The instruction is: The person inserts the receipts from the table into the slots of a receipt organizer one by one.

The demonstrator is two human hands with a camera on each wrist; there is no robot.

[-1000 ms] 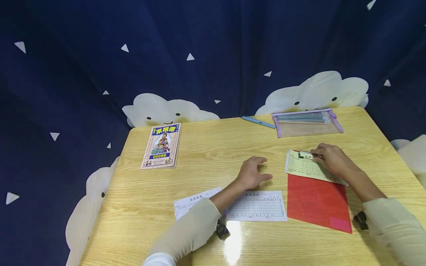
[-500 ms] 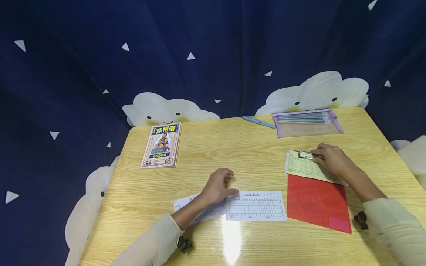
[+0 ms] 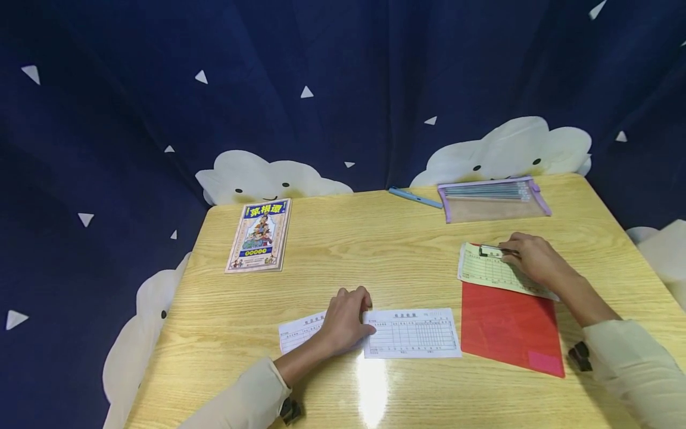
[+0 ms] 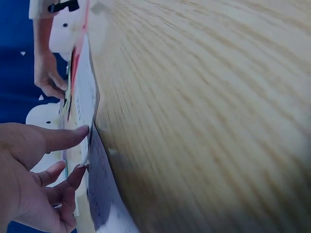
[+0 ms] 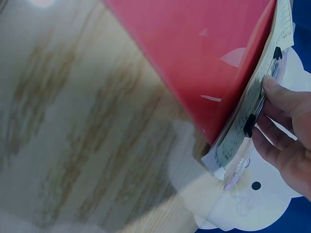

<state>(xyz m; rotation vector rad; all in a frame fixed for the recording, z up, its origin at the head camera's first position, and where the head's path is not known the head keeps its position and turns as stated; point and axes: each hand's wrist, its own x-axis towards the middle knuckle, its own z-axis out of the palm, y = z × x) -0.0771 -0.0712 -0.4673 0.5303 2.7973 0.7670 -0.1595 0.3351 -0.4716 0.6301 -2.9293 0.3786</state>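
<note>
In the head view my left hand (image 3: 345,319) is over two white printed forms, where the left form (image 3: 301,331) meets the right form (image 3: 412,333). Its thumb and bent fingers touch the paper there; the left wrist view shows the thumb and fingertips apart at the paper's edge. My right hand (image 3: 538,259) pinches a metal clip (image 3: 491,251) with black ends. Under that clip lies a yellow printed form (image 3: 485,268), on the top part of a red folder (image 3: 509,322). In the right wrist view the thumb presses the clip (image 5: 251,124), fingers behind it.
A comic-style book (image 3: 259,235) lies at the back left of the wooden table (image 3: 348,244). Along the back edge are a blue pen (image 3: 415,197) and a mesh pencil pouch (image 3: 493,205) with lilac trim, holding several pencils. A dark blue curtain (image 3: 343,71) hangs behind.
My left hand has moved left and towards me, from above the right white form to the place where both forms meet. The right hand keeps its place at the clip.
</note>
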